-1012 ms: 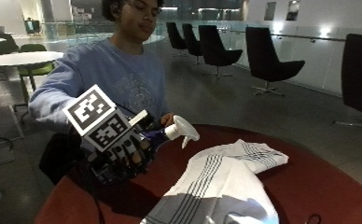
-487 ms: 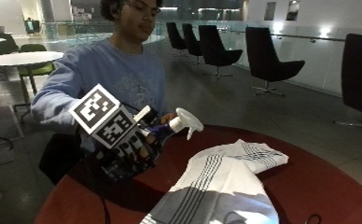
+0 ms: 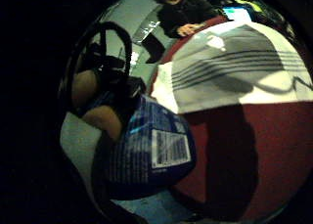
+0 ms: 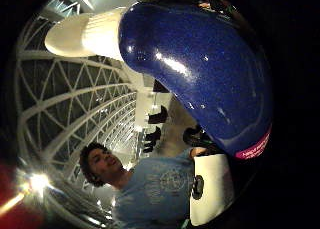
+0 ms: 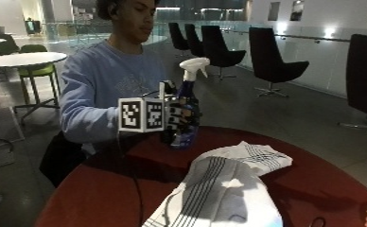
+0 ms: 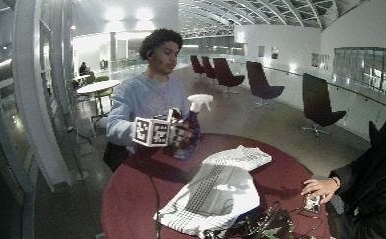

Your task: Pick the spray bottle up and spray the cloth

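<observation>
1. The gloved right hand (image 5: 179,118) has its fingers wrapped round the body of the spray bottle (image 5: 187,106) and holds it upright. The bottle's base seems to sit just above the red table (image 5: 108,189), or barely on it; which of the two cannot be told.
2. Taking the cloth (image 5: 227,189) as the landmark: the bottle stands near the cloth's far end, toward the person. Its white spray head (image 5: 194,66) rises well above the cloth, and the nozzle points roughly out over it.
3. The cloth is white with thin dark stripes and lies rumpled on the table, stretching away from the bottle.
4. To do this step well, I judge the nozzle should be tipped down toward the cloth's broad middle, not its folded end, before the trigger is squeezed.
5. No finger can be seen on the trigger. The hand probably needs to shift up the neck, or reach a forefinger to the trigger, while keeping the bottle steady.
6. A risk: spraying from this height and angle could wet the table beyond the cloth.
7. Writing: the blue label (image 3: 168,148) on the bottle's lower body carries a white panel of small print, unreadable. A pink band (image 4: 252,149) on the bottle bears white words, also too small to read. No brand can be made out.
</observation>
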